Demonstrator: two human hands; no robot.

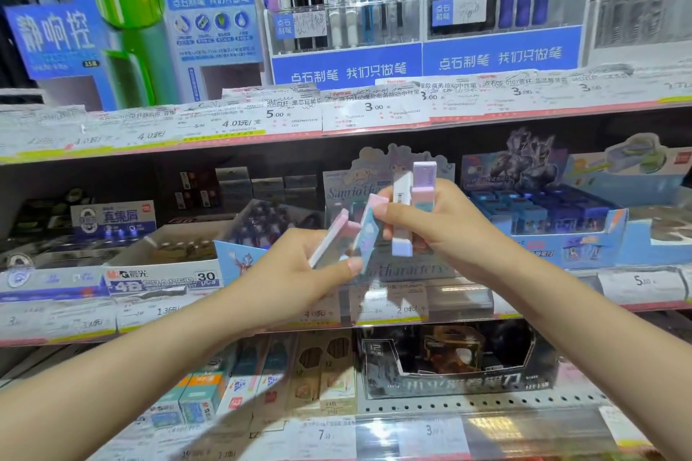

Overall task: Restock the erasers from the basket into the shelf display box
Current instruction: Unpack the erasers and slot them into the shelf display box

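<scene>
Both hands are raised in front of the middle shelf. My left hand (299,266) pinches two flat pastel erasers (339,236), pink and blue, tilted to the right. My right hand (442,225) grips two long erasers (412,198) held upright, one white with a lilac end, one lilac, pink and mint. Right behind the hands stands the pale Sanrio display box (408,269), its header card (348,183) showing above my fingers. The box's inside is hidden by my hands. No basket is in view.
Left of the display box sit a white eraser carton (164,266) marked 30 pcs and a blue character box (239,251). A blue box of small items (554,225) stands to the right. Pen racks fill the upper shelf; price tags line every shelf edge.
</scene>
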